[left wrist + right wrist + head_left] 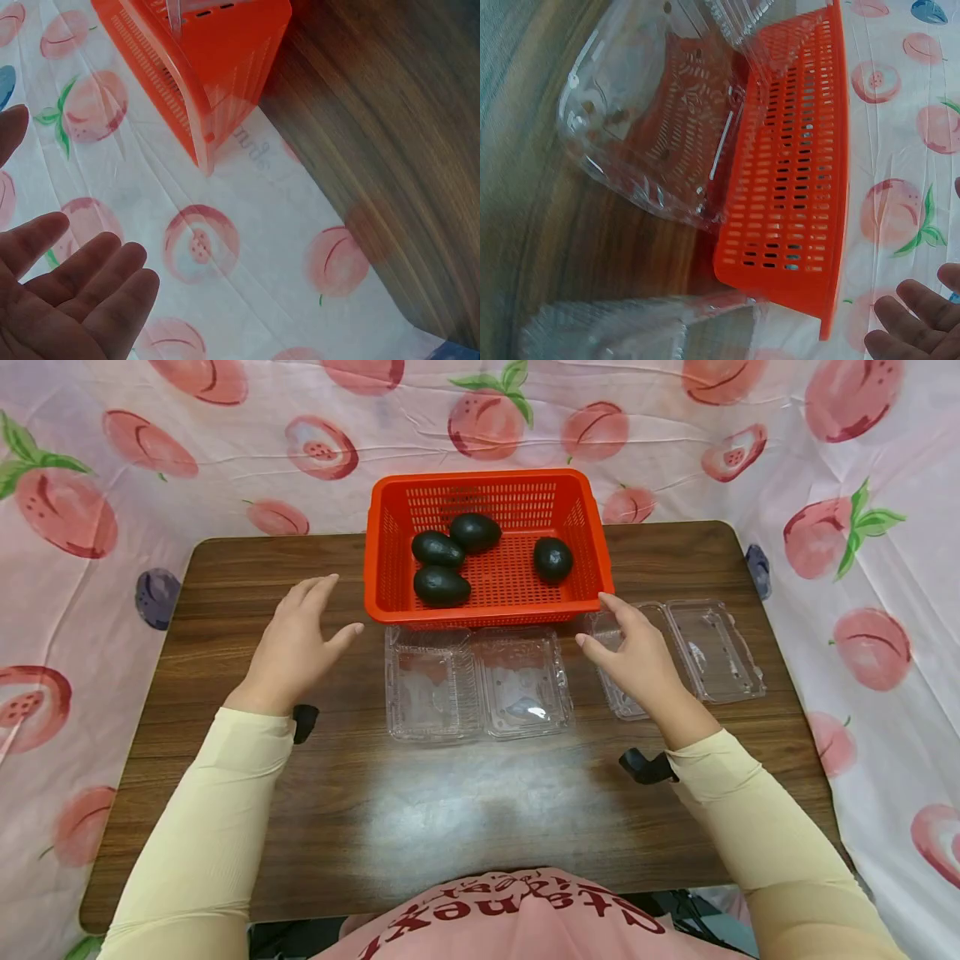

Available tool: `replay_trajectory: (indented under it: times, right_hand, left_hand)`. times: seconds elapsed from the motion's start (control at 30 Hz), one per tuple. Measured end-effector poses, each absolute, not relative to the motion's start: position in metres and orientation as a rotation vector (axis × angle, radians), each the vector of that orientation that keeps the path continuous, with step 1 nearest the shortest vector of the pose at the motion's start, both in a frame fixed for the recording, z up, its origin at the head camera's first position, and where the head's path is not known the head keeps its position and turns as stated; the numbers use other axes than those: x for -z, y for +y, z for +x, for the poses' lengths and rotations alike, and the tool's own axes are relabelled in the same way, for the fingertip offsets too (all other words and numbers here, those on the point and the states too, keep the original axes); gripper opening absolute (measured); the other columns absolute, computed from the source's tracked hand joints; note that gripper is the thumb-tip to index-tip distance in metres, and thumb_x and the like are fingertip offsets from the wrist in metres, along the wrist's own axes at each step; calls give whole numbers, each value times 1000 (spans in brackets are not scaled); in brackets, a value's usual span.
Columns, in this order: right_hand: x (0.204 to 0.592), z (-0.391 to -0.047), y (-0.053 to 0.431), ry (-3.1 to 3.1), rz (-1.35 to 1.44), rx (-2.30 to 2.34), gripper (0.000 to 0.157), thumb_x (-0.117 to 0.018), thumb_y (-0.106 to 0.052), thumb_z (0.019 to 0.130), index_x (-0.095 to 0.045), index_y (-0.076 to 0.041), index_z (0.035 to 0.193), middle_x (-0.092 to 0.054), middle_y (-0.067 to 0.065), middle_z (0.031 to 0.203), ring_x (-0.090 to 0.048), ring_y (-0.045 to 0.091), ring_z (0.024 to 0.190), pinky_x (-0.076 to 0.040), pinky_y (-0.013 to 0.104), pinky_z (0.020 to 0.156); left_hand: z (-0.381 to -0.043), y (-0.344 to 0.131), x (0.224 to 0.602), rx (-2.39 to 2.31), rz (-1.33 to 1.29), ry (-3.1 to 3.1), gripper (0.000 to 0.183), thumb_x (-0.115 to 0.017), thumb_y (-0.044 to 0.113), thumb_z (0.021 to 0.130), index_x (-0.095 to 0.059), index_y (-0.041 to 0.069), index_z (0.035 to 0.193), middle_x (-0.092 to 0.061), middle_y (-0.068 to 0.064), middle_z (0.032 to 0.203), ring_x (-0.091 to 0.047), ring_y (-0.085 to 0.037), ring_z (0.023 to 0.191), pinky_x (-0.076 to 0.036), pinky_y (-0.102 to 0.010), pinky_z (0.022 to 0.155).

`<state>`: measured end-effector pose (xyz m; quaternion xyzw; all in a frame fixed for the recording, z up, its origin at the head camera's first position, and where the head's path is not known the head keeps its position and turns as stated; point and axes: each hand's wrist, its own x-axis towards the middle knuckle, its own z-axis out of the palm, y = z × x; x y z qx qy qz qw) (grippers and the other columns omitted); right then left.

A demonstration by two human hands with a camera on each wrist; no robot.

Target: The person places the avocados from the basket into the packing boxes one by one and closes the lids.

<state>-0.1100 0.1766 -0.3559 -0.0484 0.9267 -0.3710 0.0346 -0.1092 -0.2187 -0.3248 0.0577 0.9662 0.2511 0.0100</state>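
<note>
My left hand [295, 639] hovers left of an orange plastic basket [487, 617], its fingers spread and nothing held. Several dark green avocados [442, 587] lie in that basket, most toward its left side and one [552, 560] at the right. In front of the basket, a clear plastic clamshell box [433, 693] lies unfolded on the table. My right hand [636, 658], thumb and fingers apart, is over a second opened clamshell box [716, 652] near the basket's front right corner. Both palms appear bare in the wrist views, the left [82, 300] and the right [919, 322].
A brown wooden table [480, 827] carries everything. Peach-printed cloth [652, 410] hangs behind the table and along both sides. The wearer's pink top [517, 927] is at the near edge. Black wrist mounts [647, 767] stick out from the forearms.
</note>
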Motion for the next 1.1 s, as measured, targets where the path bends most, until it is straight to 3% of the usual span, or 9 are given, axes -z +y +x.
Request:
replay_trajectory:
  times: [0.3,0.9,1.1]
  right_hand:
    - [367,-103,171,2800,-162,1172,63,-68,-20,89,-41,0,143,-55,24,130,-52,37,118,-43,51,99]
    - [403,-84,154,2671,-97,906,59,-65,-23,90,-44,1,140,-57,20,129,-58,34,113,-47,49,91]
    - [412,-80,150,2677,-92,804,61,-67,-25,88,-44,2,139,-61,20,121,-60,34,104,-49,49,86]
  left_hand:
    - [-101,-215,331,-846,184,3017,66,-67,21,90,-38,0,145,-39,-27,143,-34,-44,133,-27,-56,109]
    - [-99,-212,335,-837,172,2990,64,-66,21,91,-38,0,144,-39,-28,142,-34,-45,132,-27,-58,108]
    - [-102,-211,337,-845,182,2999,63,-66,20,90,-39,1,144,-40,-27,141,-35,-44,131,-27,-57,108]
